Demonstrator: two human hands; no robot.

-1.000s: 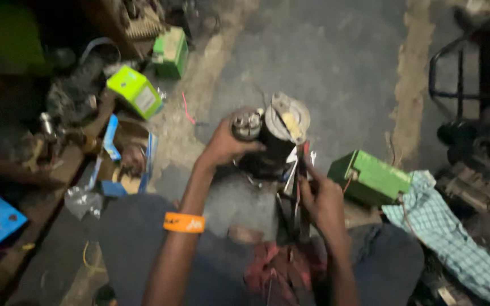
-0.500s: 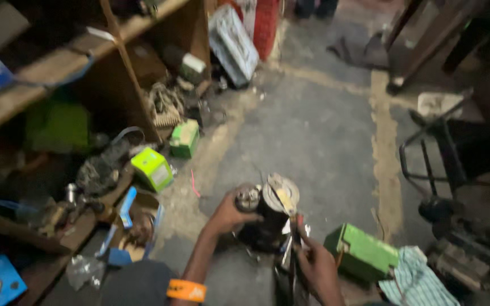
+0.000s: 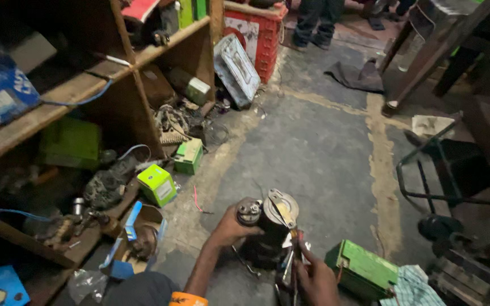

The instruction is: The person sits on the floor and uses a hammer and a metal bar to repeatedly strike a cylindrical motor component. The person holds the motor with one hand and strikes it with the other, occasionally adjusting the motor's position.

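Dim workshop, grey stained concrete floor (image 3: pixel 313 147) filling the middle. Rough wooden shelving (image 3: pixel 75 93) runs along 9 to 11 o'clock, crammed with boxes and greasy parts. Red plastic crate (image 3: pixel 256 31) at 12 o'clock with a grey metal cover plate (image 3: pixel 236 68) leaning on it. Dark metal frame (image 3: pixel 438 187) at 3 o'clock. Someone's legs stand at the top edge, cut off.

Dark cylindrical motor unit with a silver end cap (image 3: pixel 270 226) stands upright on the floor at 6 o'clock, long axis vertical, tilted slightly toward the camera. Green rectangular metal box (image 3: pixel 361 272) lies just beside it at 4 o'clock, next to a checked cloth (image 3: pixel 412 286). Lime-green cardboard box (image 3: pixel 157 184) and a darker green box (image 3: pixel 188 156) sit at 8 o'clock.

Left hand (image 3: pixel 233 224) wraps the motor's upper left side, fingers curled around the small silver cap, steadying it. Orange wristband (image 3: pixel 187 298) on that arm. Right hand (image 3: pixel 316 277) sits lower right of the motor, fingers pinching a thin metal tool (image 3: pixel 290 266) that points up toward the end cap. The motor lies at 11 o'clock from the right fingers; the left hand is the one already on it.

Tool type unclear, blurred and dark. Motor base hidden by the hands. Right hand partly cut off at the bottom edge.
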